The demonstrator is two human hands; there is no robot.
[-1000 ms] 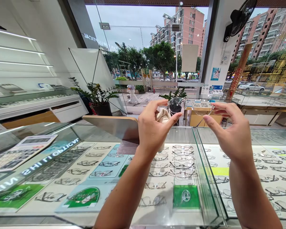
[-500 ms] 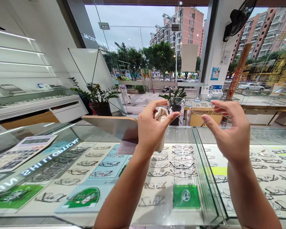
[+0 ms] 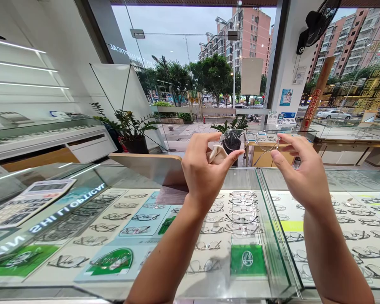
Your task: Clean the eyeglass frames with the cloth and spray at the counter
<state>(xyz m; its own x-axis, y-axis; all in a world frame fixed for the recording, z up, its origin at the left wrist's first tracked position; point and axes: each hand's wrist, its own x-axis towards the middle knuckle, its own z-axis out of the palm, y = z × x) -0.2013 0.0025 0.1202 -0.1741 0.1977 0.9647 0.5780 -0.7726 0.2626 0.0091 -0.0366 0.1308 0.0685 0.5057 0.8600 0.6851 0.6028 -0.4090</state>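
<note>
A pair of thin-rimmed eyeglasses (image 3: 233,141) with clear lenses is held up above the counter, in front of the window. My left hand (image 3: 205,162) has thumb and forefinger at the rim of the left lens. Tucked in that palm is a crumpled beige cloth (image 3: 217,154), partly hidden by the fingers. At the other end of the frame, my right hand (image 3: 305,169) pinches the eyeglasses near the hinge between thumb and forefinger. One thin temple arm slants down below the right lens.
Glass display cases (image 3: 274,236) holding rows of spectacles lie beneath my arms. A white calculator (image 3: 31,200) rests on the glass at left, and a wooden-edged board (image 3: 145,169) stands behind my left wrist. Potted plants (image 3: 131,128) are near the window.
Both hands have shifted slightly, with the right one moving a little left. The eyeglasses have turned, so the right lens looks narrower. The cloth hangs less below my left hand.
</note>
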